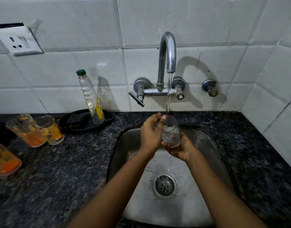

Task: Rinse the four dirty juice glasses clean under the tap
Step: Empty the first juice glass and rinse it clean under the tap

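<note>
Clear glass (171,134) sits upright under the running tap (168,51), over the sink (205,142). Right hand (181,148) cups its base, left hand (151,130) pinches the rim. Three orange-stained glasses (29,130) wait on the counter (67,162), left side.
</note>
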Available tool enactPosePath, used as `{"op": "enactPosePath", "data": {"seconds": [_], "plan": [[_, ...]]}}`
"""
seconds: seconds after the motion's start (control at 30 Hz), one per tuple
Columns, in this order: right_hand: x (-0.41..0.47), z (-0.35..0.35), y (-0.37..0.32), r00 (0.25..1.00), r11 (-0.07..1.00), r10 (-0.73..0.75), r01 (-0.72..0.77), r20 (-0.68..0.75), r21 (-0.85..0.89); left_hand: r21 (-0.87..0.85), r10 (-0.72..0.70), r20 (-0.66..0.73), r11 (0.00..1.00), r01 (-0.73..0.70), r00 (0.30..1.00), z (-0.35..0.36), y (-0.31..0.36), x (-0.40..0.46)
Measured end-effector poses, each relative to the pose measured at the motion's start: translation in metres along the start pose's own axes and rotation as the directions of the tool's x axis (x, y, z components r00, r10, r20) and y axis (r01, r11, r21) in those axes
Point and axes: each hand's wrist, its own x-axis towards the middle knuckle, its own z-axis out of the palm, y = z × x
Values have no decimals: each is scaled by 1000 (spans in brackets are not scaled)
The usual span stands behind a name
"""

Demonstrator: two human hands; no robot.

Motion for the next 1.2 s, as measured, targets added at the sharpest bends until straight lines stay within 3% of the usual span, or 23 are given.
{"op": "enactPosePath", "data": {"seconds": [0.07, 0.1, 0.23, 0.37, 0.43, 0.53, 0.63, 0.67, 0.7, 0.77, 0.8, 0.83, 0.87, 0.93, 1.0, 1.03, 1.07, 1.1, 1.13, 1.17, 1.2], "plan": [[0, 3, -4, 999, 999, -26, 24, 35, 39, 252, 217, -48, 947, -199, 975, 2, -3, -2], [0, 4, -6, 996, 995, -49, 43, 70, 88, 329, 255, -22, 915, -234, 967, 2, -2, -3], [-16, 6, -15, 958, 977, -196, 174, 208, 121, 486, 128, 53, 863, -138, 990, -2, 9, 10], [-33, -1, -18, 912, 924, -382, 376, 151, 67, 379, -51, 201, 925, -30, 978, -10, 23, 40], [-43, -7, -13, 834, 841, -540, 539, 115, 38, 314, -128, 268, 949, 39, 955, -10, 30, 49], [-51, -18, 2, 692, 658, -704, 720, 157, -222, 244, -169, 339, 966, 87, 925, -2, 35, 54], [-49, -18, 14, 548, 322, -794, 748, 265, -581, 274, -110, 368, 962, 5, 923, 11, 32, 50], [-47, -18, 14, 569, 320, -779, 721, 262, -615, 270, -75, 386, 962, -35, 919, 12, 29, 49], [-50, -17, 9, 648, 419, -720, 692, 249, -588, 230, -45, 409, 972, -55, 912, 11, 28, 47], [-60, -15, -3, 859, 792, -434, 507, 272, -340, 110, -16, 484, 993, -43, 875, 4, 25, 44], [-65, -15, -9, 912, 922, -245, 324, 329, -211, 42, -6, 530, 999, -20, 848, 0, 23, 42], [-74, -13, -14, 917, 972, -108, 178, 384, -152, -20, 3, 568, 1000, 9, 823, -3, 22, 40], [-77, -11, -15, 904, 981, -54, 127, 425, -147, -71, 8, 586, 997, 41, 810, -6, 21, 38], [-82, 1, -15, 912, 946, -117, 223, 392, -237, -73, -6, 584, 996, 60, 812, -12, 25, 42], [-82, 16, -15, 911, 799, -302, 402, 280, -446, 41, -38, 583, 999, 17, 812, -15, 33, 50], [-84, 25, -16, 883, 619, -414, 453, 223, -641, 135, -61, 584, 991, -23, 809, -14, 38, 53], [-84, 31, -16, 821, 326, -541, 405, 183, -854, 226, -86, 569, 973, -55, 818, -11, 41, 56], [-83, 37, -15, 742, -6, -646, 225, 176, -974, 300, -103, 523, 951, -70, 846, -5, 44, 56], [-81, 42, -12, 670, -269, -707, 43, 227, -962, 361, -113, 444, 931, -62, 889, 2, 44, 56], [-81, 47, -7, 621, -429, -724, -63, 301, -901, 420, -109, 336, 906, -46, 935, 9, 41, 54], [-78, 49, -5, 596, -493, -722, -86, 352, -866, 486, -63, 216, 872, -51, 974, 16, 39, 54]]}}
